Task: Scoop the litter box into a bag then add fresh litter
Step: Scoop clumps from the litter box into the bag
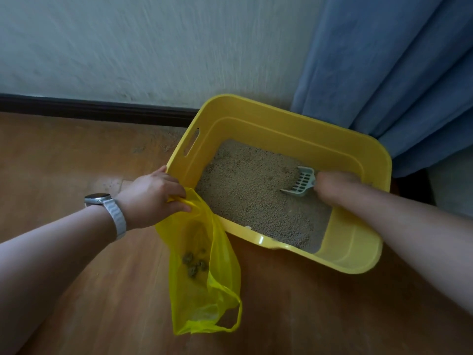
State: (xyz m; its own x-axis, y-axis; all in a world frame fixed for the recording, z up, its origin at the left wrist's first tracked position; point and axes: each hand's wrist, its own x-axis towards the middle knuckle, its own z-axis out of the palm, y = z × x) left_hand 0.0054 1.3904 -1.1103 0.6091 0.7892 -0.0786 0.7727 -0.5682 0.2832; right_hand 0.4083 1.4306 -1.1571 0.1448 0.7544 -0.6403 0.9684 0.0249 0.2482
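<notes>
A yellow litter box [279,124] sits on the wooden floor near the wall, filled with grey-beige litter [250,190]. My right hand [335,187] is inside the box, gripping the handle of a pale slotted scoop [302,181] whose blade rests in the litter. My left hand [153,194], with a white-strapped watch on the wrist, holds the top edge of a translucent yellow plastic bag [204,272] at the box's left rim. The bag hangs down onto the floor and has a few dark clumps [194,263] inside.
A blue curtain [399,73] hangs at the right, touching the box's far corner. A pale wall with a dark baseboard [97,108] runs behind. Some litter grains are scattered on the wooden floor [76,162] left of the box.
</notes>
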